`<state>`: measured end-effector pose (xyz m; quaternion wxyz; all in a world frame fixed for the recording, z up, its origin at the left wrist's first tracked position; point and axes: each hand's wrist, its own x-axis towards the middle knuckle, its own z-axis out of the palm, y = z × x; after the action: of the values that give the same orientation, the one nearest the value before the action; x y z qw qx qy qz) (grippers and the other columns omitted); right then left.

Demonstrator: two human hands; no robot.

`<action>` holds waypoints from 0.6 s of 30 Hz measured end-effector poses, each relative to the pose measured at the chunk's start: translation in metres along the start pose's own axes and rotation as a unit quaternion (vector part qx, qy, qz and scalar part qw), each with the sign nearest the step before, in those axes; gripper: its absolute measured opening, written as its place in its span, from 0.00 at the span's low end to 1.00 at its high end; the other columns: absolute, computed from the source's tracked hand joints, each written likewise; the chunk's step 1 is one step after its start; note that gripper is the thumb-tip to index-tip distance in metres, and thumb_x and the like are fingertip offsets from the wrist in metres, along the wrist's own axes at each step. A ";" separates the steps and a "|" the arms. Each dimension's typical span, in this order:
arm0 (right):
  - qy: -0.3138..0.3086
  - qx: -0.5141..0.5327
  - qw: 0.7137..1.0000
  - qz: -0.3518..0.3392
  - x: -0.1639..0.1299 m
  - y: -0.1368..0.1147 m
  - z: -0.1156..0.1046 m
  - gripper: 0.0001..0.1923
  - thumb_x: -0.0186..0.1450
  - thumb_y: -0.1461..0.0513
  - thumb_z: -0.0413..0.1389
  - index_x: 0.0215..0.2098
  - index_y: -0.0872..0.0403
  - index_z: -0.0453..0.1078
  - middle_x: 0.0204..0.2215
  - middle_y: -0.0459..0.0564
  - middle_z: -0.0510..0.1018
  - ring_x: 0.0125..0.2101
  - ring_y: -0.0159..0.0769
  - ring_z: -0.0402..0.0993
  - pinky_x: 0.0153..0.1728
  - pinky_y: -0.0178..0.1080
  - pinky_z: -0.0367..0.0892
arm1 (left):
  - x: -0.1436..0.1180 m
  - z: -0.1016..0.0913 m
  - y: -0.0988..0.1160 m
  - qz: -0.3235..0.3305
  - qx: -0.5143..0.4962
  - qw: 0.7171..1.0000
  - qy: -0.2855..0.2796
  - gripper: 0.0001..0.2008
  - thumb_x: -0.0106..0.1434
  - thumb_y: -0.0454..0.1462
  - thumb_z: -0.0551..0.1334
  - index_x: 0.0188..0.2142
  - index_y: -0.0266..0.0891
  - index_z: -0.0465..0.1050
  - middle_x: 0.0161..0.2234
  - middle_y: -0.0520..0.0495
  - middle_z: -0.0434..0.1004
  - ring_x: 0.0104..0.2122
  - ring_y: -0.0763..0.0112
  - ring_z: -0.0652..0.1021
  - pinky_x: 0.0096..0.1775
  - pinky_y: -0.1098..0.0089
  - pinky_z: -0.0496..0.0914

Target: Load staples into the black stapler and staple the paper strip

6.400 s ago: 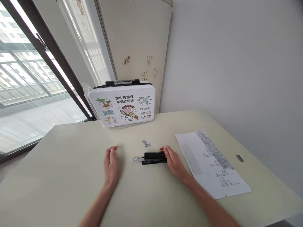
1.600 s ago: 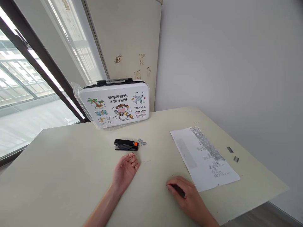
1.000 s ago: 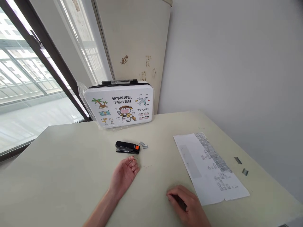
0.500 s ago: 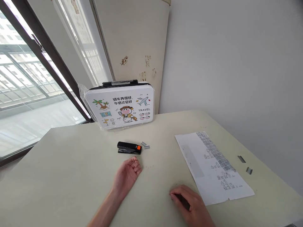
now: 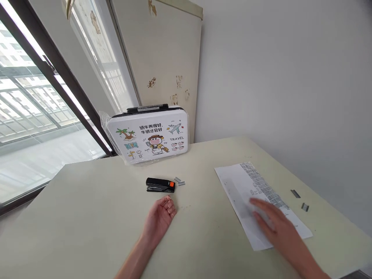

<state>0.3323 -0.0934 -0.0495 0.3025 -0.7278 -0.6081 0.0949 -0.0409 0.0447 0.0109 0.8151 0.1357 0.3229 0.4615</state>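
My left hand (image 5: 162, 213) rests palm up on the table just in front of a black stapler (image 5: 160, 185) with an orange button. Its fingers are curled in with the tips together; whatever they may hold is too small to make out. Two short staple strips (image 5: 179, 181) lie at the stapler's right end. Over a printed sheet of paper (image 5: 232, 190) hovers my right hand (image 5: 274, 223), slightly blurred, thumb and fingers apart with nothing seen between them. It hides the lower middle of the sheet, whose right side bears a grey printed band.
Two more staple strips (image 5: 300, 199) lie near the table's right edge. A white cartoon-printed suitcase (image 5: 149, 135) in clear plastic stands at the back of the table (image 5: 95, 209). A grey wall (image 5: 276, 77) borders the right side, a window (image 5: 37, 108) the left.
My right hand has moved right and away from me, from the bare table to above the paper, and its fingers have parted. My left hand stays by the stapler. The view has shifted slightly.
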 end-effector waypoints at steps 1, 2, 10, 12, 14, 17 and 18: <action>0.012 -0.029 0.999 0.015 0.006 0.019 -0.004 0.25 0.74 0.45 0.49 0.64 0.41 0.69 0.65 0.49 0.72 0.62 0.53 0.72 0.56 0.55 0.76 | 0.000 0.000 0.000 0.001 0.005 1.000 -0.002 0.03 0.64 0.32 0.68 0.34 0.35 0.76 0.27 0.53 0.66 0.26 0.75 0.68 0.32 0.71 0.69; 0.021 -0.053 0.998 0.018 0.012 0.035 -0.006 0.28 0.74 0.44 0.47 0.67 0.42 0.66 0.68 0.49 0.69 0.65 0.54 0.68 0.58 0.58 0.73 | 0.000 0.000 0.000 0.002 0.011 1.000 -0.004 0.03 0.64 0.32 0.68 0.34 0.35 0.76 0.27 0.52 0.66 0.26 0.75 0.68 0.32 0.71 0.69; -0.032 -0.166 0.982 -0.081 0.010 0.061 0.018 0.35 0.76 0.45 0.44 0.77 0.46 0.50 0.76 0.50 0.50 0.74 0.54 0.47 0.71 0.66 0.49 | -0.009 0.000 -0.002 0.053 0.151 0.986 -0.050 0.06 0.68 0.37 0.68 0.35 0.35 0.79 0.30 0.46 0.72 0.30 0.68 0.70 0.36 0.69 0.67; -0.022 -0.171 0.980 -0.103 -0.005 0.036 0.028 0.36 0.76 0.46 0.46 0.77 0.45 0.47 0.76 0.50 0.49 0.74 0.55 0.47 0.70 0.67 0.50 | -0.017 0.006 -0.001 0.095 0.278 0.953 -0.067 0.06 0.68 0.37 0.68 0.35 0.37 0.80 0.31 0.45 0.74 0.32 0.65 0.70 0.39 0.69 0.66; -0.010 -0.161 0.980 -0.118 -0.024 0.003 0.042 0.37 0.75 0.48 0.49 0.78 0.43 0.43 0.76 0.51 0.49 0.73 0.57 0.49 0.69 0.69 0.52 | -0.025 0.015 0.000 0.136 0.395 0.904 -0.093 0.02 0.66 0.36 0.70 0.35 0.40 0.82 0.34 0.43 0.77 0.37 0.60 0.72 0.44 0.68 0.66; -0.020 -0.110 0.983 -0.147 -0.056 -0.046 0.069 0.40 0.73 0.50 0.54 0.78 0.42 0.43 0.75 0.53 0.54 0.71 0.64 0.55 0.64 0.74 0.59 | -0.034 0.028 -0.001 0.163 0.476 0.852 -0.148 0.07 0.62 0.34 0.73 0.40 0.43 0.84 0.47 0.37 0.81 0.52 0.49 0.74 0.58 0.61 0.64; -0.024 -0.080 0.983 -0.161 -0.065 -0.062 0.078 0.40 0.73 0.50 0.54 0.78 0.40 0.43 0.74 0.53 0.56 0.70 0.66 0.58 0.61 0.75 0.63 | -0.035 0.030 -0.003 0.169 0.504 0.830 -0.170 0.10 0.62 0.35 0.73 0.44 0.44 0.84 0.53 0.37 0.80 0.58 0.46 0.72 0.63 0.57 0.60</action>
<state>0.2259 -0.1246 -0.0927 0.2401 -0.6395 -0.7303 0.0136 -0.0324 0.0162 0.0463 0.5846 0.6566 0.3390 0.3350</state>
